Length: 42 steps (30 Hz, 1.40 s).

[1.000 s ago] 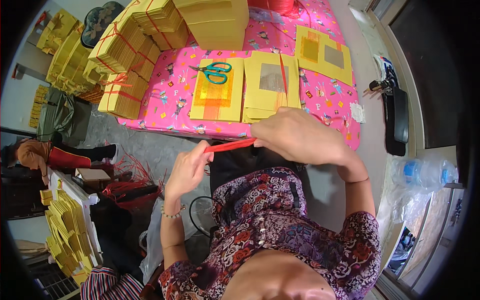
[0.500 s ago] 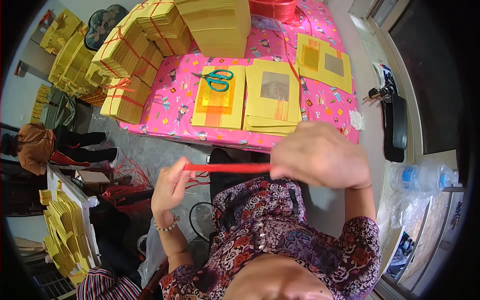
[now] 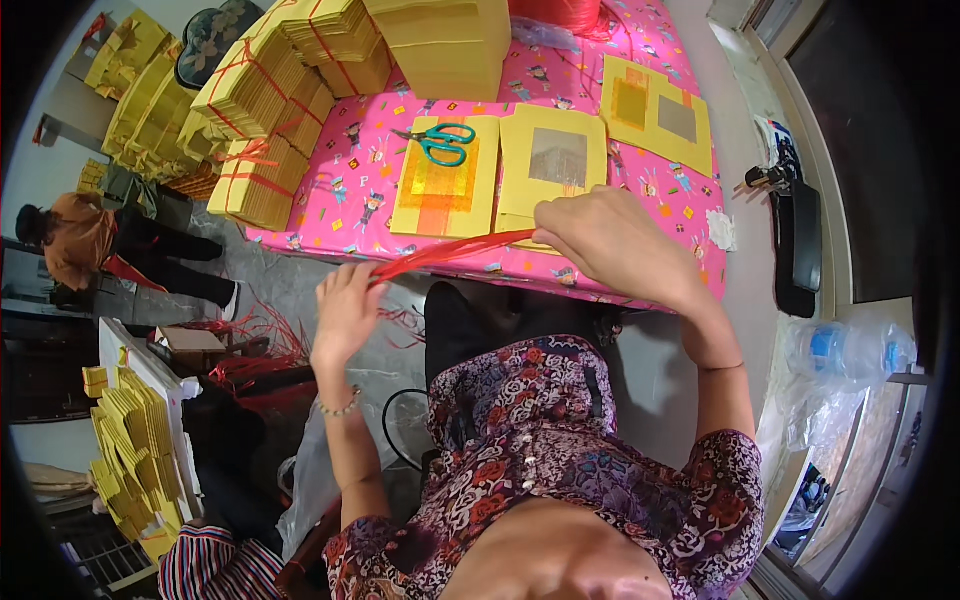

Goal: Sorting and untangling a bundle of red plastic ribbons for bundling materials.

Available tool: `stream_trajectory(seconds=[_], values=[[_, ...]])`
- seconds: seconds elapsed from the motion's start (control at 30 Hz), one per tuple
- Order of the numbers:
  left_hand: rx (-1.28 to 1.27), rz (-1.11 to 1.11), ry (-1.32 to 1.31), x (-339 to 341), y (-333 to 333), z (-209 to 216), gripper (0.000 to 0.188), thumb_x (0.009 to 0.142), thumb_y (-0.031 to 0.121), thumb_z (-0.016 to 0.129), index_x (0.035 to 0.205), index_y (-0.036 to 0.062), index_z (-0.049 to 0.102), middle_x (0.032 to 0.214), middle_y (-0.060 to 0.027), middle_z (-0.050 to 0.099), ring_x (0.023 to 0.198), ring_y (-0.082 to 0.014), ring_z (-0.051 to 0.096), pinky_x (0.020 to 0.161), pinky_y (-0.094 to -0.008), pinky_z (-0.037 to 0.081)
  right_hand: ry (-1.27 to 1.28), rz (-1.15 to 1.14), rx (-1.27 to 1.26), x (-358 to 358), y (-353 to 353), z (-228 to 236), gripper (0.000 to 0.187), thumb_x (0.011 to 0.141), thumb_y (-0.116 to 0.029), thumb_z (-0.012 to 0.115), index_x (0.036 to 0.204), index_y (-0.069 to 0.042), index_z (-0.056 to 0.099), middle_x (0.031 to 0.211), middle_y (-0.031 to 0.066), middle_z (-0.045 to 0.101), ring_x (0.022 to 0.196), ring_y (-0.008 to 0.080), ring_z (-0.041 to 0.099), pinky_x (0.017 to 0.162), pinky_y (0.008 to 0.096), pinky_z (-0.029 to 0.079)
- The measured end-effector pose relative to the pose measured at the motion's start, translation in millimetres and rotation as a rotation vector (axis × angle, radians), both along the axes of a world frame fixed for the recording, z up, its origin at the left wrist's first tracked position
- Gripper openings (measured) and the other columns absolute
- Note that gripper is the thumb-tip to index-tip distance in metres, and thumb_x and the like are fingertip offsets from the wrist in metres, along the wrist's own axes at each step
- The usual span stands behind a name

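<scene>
A bundle of red plastic strapping ribbon [image 3: 455,250] stretches between my two hands, just in front of the table's near edge. My left hand [image 3: 347,305] is closed around its left end, with loose strands hanging below. At the other end, my right hand [image 3: 615,240] grips the ribbon with bent fingers, close to the yellow sheets. Teal-handled scissors [image 3: 442,143] lie on a yellow paper sheet with an orange-gold panel [image 3: 440,205]. Beside it is a small pile of yellow sheets [image 3: 525,140] with a silver square on top.
The pink patterned table [image 3: 350,150] carries tied stacks of yellow paper [image 3: 250,185], a tall loose stack [image 3: 440,50], more yellow sheets [image 3: 690,150] and a red ribbon roll [image 3: 560,15]. A person [image 3: 85,230] bends at far left. A plastic bottle [image 3: 835,350] is at right.
Both hands have moved up toward the table, and the right hand is now over its near edge. The ribbon went from a taut flat band to slacker, spread strands.
</scene>
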<state>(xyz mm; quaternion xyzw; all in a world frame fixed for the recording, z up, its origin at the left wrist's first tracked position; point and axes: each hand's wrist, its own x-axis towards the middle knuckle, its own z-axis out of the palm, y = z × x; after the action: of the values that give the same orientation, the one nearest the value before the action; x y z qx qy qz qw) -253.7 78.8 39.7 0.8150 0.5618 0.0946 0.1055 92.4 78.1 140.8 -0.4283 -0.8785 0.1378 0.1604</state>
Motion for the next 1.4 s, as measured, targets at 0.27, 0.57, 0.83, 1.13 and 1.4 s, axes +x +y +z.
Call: stream_trajectory(seconds=[0.27, 0.57, 0.83, 1.13, 1.4], values=[[-0.279, -0.327, -0.639, 125, 5, 33, 0.052, 0.087, 0.016, 0.06, 0.133, 0.0017, 0.039, 0.101, -0.0178, 0.061, 0.092, -0.0314, 0.059, 0.08, -0.0382, 0.044, -0.039, 0.1, -0.018, -34, 9, -34, 0.019, 0.083, -0.019, 0.059, 0.08, 0.0, 0.058, 0.075, 0.0168, 0.063, 0.075, 0.0353, 0.064, 0.065, 0.0443, 0.048], [-0.129, -0.126, -0.603, 137, 3, 16, 0.015, 0.096, 0.011, 0.043, 0.101, 0.0011, 0.054, 0.077, -0.0181, 0.061, 0.067, -0.0349, 0.06, 0.058, -0.038, 0.044, 0.095, -0.049, 0.035, 12, 24, -31, 0.024, 0.089, -0.025, 0.057, 0.085, -0.002, 0.056, 0.082, 0.015, 0.06, 0.077, 0.035, 0.059, 0.066, 0.0427, 0.046], [0.01, -0.016, -0.825, 163, 6, 6, 0.017, 0.098, 0.015, 0.041, 0.104, 0.0041, 0.053, 0.058, -0.0151, 0.051, 0.054, -0.036, 0.055, 0.049, -0.042, 0.038, 0.589, -0.234, 0.027, -5, 34, -61, 0.02, 0.094, -0.02, 0.053, 0.094, 0.0, 0.056, 0.083, 0.0094, 0.059, 0.076, 0.0231, 0.06, 0.067, 0.0331, 0.047], [0.268, 0.002, -0.686, 192, 9, -9, 0.029, 0.093, 0.01, 0.049, 0.12, 0.0004, 0.044, 0.067, -0.0196, 0.058, 0.059, -0.0385, 0.06, 0.048, -0.0453, 0.043, 1.676, -0.368, -0.593, -50, 22, -73, 0.021, 0.097, -0.025, 0.053, 0.099, -0.006, 0.062, 0.089, -0.0046, 0.06, 0.081, 0.0037, 0.052, 0.07, 0.0192, 0.041], [0.273, -0.006, -0.667, 199, 11, -8, 0.013, 0.091, 0.004, 0.049, 0.103, 0.0025, 0.046, 0.068, -0.0203, 0.058, 0.061, -0.0406, 0.058, 0.05, -0.0483, 0.041, 1.76, -0.375, -0.697, -45, 19, -79, 0.025, 0.095, -0.029, 0.055, 0.106, -0.008, 0.063, 0.099, -0.0009, 0.064, 0.094, 0.0069, 0.055, 0.08, 0.0256, 0.042]])
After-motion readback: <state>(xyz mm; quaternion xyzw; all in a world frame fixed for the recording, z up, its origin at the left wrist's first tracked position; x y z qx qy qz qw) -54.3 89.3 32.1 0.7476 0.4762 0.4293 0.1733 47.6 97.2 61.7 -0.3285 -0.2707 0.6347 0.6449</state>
